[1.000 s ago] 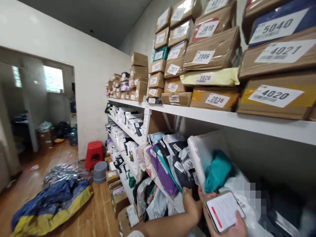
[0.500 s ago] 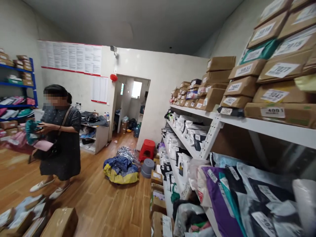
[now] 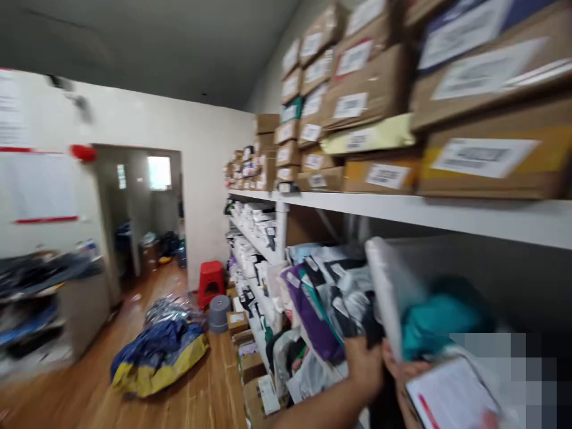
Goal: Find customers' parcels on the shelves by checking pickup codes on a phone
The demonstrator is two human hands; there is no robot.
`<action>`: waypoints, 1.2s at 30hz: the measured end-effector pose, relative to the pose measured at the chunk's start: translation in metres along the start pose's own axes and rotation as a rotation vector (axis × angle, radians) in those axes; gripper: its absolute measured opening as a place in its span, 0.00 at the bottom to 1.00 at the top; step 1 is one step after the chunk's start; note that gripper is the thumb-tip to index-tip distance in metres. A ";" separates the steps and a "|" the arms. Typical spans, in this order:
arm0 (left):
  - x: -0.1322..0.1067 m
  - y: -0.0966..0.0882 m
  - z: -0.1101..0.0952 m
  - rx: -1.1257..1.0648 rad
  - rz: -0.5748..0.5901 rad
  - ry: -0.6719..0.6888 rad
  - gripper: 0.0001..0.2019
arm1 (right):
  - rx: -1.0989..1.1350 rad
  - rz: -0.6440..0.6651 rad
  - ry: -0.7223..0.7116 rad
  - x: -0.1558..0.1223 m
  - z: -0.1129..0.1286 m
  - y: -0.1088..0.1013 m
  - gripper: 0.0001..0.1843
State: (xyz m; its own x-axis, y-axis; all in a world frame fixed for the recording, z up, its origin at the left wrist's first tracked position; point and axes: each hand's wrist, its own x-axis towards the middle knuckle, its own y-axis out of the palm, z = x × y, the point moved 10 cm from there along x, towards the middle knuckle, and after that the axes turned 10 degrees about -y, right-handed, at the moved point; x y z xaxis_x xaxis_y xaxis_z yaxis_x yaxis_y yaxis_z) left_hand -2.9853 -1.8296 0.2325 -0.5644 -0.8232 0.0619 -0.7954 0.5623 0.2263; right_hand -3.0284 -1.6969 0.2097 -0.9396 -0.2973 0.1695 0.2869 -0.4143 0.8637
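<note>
My left hand (image 3: 364,366) reaches in from below to the lower shelf, against the grey and dark plastic mailing bags (image 3: 353,292). Its fingers are blurred and partly hidden among them. Just right of it, my right hand (image 3: 400,369) is closed on a clipboard (image 3: 451,390) bearing a white sheet, its fingers showing at the left edge. A red pen (image 3: 428,411) lies across the sheet. Behind the clipboard are a white padded package (image 3: 384,292) standing tilted and a teal bag (image 3: 429,325). A purple mailing bag (image 3: 313,316) leans to the left.
Labelled cardboard boxes (image 3: 357,107) are stacked on the white upper shelf (image 3: 357,205). On the wooden floor lie a blue and yellow sack (image 3: 161,357), a grey stool (image 3: 218,313) and a red stool (image 3: 211,283). Cartons (image 3: 252,363) line the shelf's foot. A doorway (image 3: 143,214) opens beyond.
The view has turned right and come nearer the shelf. Both my hands and the clipboard have entered at lower right. The person in the dark dress has left the view.
</note>
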 end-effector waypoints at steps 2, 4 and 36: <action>0.009 -0.003 -0.003 0.062 0.013 0.012 0.26 | 0.077 -0.167 0.041 -0.012 0.003 -0.011 0.29; 0.014 -0.008 -0.010 0.102 0.043 0.039 0.25 | 0.192 -0.223 0.097 -0.017 0.001 -0.003 0.28; -0.004 -0.134 -0.035 0.154 0.064 -0.120 0.19 | 0.342 0.176 0.086 -0.010 -0.004 0.032 0.28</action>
State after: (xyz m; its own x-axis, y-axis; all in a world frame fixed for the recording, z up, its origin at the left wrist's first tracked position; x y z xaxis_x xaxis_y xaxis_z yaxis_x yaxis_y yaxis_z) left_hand -2.8688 -1.9046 0.2358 -0.6295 -0.7755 -0.0473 -0.7765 0.6258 0.0739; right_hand -3.0086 -1.7101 0.2340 -0.8582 -0.4155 0.3016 0.3504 -0.0447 0.9355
